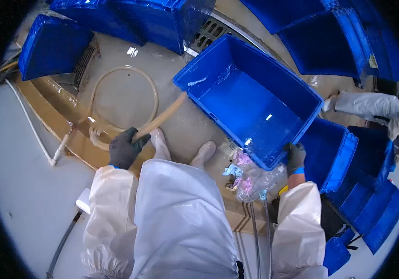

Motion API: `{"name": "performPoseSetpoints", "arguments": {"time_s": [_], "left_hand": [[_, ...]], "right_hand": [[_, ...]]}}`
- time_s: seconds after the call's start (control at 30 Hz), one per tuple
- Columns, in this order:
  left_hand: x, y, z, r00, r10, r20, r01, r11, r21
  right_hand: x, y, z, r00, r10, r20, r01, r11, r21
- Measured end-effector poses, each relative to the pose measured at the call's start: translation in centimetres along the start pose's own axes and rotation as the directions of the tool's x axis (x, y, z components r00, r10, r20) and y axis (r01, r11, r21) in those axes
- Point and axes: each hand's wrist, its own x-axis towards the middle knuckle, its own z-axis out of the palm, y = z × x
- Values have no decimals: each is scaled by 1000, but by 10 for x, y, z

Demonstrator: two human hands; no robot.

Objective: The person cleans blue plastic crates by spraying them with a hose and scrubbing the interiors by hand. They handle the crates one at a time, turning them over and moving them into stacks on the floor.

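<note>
My left hand [126, 148], in a dark glove, is closed around a yellowish hose [162, 115]. The hose's end is beside the left corner of a large blue crate [250, 102], and the rest loops over the wet floor. The crate is tilted with its open side towards me, and its inside looks wet. My right hand [295, 157], also gloved, grips the crate's near right edge; its fingertips are partly hidden by the rim. Just below the crate lies a clear plastic bag [260, 182] with pink and blue scraps.
More blue crates stand at the upper left [53, 49], upper right [320, 44] and right [327, 149]. A floor grate [211, 32] lies behind the held crate. White pipes [60, 149] run at the left. Another person's leg [366, 104] shows at the right.
</note>
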Motion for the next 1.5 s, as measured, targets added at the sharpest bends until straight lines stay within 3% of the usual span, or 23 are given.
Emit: {"name": "performPoseSetpoints", "arguments": {"time_s": [0.07, 0.2, 0.27, 0.3, 0.37, 0.4, 0.5, 0.6, 0.67, 0.7, 0.83, 0.93, 1.03, 1.13, 1.3, 1.33, 1.43, 1.5], "left_hand": [[-5, 3, -3, 1000, 23, -8, -23, 1000, -17], [-13, 10, -8, 996, 68, -48, -71, 996, -62], [-15, 9, -7, 999, 41, -35, -43, 997, -61], [-14, 10, -6, 999, 41, -19, -42, 997, -69], [-14, 13, -11, 999, 37, 13, -36, 996, -82], [-14, 14, -12, 998, 59, 2, -59, 994, -97], [-13, 11, -16, 994, 105, -8, -105, 994, -21], [-13, 14, -29, 997, 72, -7, -72, 997, -35], [-15, 17, -46, 997, -59, 44, 66, 983, -169], [-15, 17, -53, 990, -122, 75, 136, 963, -232], [-15, -17, -71, 995, -93, -31, 84, 971, -223], [-16, -36, -83, 993, -90, -82, 72, 976, -204], [-14, -55, -96, 996, -52, -73, 36, 979, -199], [-15, -72, -102, 994, -23, -106, 0, 977, -213], [-13, -103, -112, 996, 56, -72, -69, 981, -183], [-12, -94, -122, 996, -74, 55, 85, 966, -243], [-2, -108, -119, 994, 103, -21, -105, 974, -200], [3, -104, -119, 994, 106, -13, -106, 961, -256]], "right_hand": [[2, -64, 2, 1000, 5, -6, -6, 984, -176], [33, -126, 2, 975, -214, 65, 223, 938, -264], [33, -150, 10, 945, -294, 140, 326, 856, -401], [26, -152, 17, 918, -385, 93, 379, 787, -487], [10, -154, 37, 829, -558, 33, 441, 616, -653], [8, -148, 38, 837, -538, 95, 412, 507, -757], [-27, -148, 62, 741, -649, 173, 557, 449, -699], [-60, -144, 79, 734, -579, 355, 604, 316, -732], [-85, -134, 90, 752, -433, 497, 634, 265, -727], [-99, -116, 96, 727, -445, 522, 659, 242, -712], [-141, -84, 92, 752, -312, 581, 644, 163, -747], [-171, -63, 102, 660, -159, 734, 750, 73, -658], [-225, -47, 117, 646, -34, 763, 764, 50, -644], [-267, 11, 121, 656, 79, 750, 752, 9, -659], [-313, 60, 151, 702, 161, 694, 696, 52, -716], [-317, 66, 153, 709, 173, 684, 687, 52, -725], [-323, 73, 152, 730, 168, 662, 664, 52, -746], [-325, 69, 153, 746, 210, 632, 631, 81, -772]]}}
